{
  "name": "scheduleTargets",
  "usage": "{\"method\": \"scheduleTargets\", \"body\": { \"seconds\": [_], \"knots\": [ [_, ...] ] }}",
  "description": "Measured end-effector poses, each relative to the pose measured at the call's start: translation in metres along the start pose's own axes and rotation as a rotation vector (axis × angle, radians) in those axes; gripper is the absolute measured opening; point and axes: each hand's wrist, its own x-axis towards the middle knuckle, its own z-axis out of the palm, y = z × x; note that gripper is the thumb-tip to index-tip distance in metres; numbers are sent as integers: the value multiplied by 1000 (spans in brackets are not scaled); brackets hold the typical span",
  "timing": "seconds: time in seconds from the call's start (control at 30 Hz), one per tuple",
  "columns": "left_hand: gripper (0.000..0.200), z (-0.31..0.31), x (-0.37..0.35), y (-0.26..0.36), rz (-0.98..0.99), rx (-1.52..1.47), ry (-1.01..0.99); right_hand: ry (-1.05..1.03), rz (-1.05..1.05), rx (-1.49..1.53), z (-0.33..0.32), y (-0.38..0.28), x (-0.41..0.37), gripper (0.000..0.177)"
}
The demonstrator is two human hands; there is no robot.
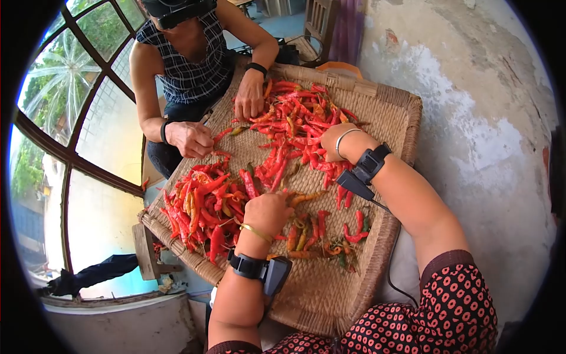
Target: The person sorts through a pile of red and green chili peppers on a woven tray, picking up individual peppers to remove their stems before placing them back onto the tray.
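Observation:
My left hand, with a gold bangle at the wrist, is closed above the woven tray. Its fingertips point down and away from me, so what they hold is hidden. A red chili pepper lies just beyond its knuckles. To its left is a heap of red chili peppers. My right hand, wearing a silver bangle, reaches into the near right side of another chili heap; its fingers are mostly out of sight. Several orange and brownish chilies lie to the right of my left hand.
Across the tray sits a co-worker, whose one hand touches the far heap and other hand is closed near a loose chili. A plastered wall stands at right, a barred window at left. A wooden chair stands behind.

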Motion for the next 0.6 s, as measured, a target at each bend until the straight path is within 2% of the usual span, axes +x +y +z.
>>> {"method": "scheduleTargets", "body": {
  "seconds": [0.03,0.07,0.17,0.27,0.33,0.4,0.43,0.47,0.5,0.53,0.6],
  "knots": [
    [29,0,0,-1,-1,2,-3,77,44,51,-4,-2,3,27],
    [28,1,-1,-1,7,4,10,75,41,52,-9,-6,2,27],
    [26,0,-2,-2,12,-8,33,313,88,120,-21,-17,-15,19],
    [28,-6,-2,-3,-11,-12,34,301,100,157,-5,-16,-16,20],
    [30,-7,-3,-2,-27,-8,15,312,54,231,0,-8,-23,22],
    [30,-9,0,-1,-16,-26,113,635,-117,524,2,3,-27,23],
    [30,-10,1,-1,-17,-25,111,678,-191,638,1,5,-25,21],
    [30,-11,2,0,18,-117,274,678,-193,642,1,6,-26,21],
    [30,-11,3,0,51,-209,433,538,-278,745,-4,2,-33,20],
    [30,-11,4,0,45,-205,429,395,-363,843,-7,-2,-35,19],
    [31,-9,8,0,59,-544,498,377,-517,913,0,-13,-29,15]
  ]
}}
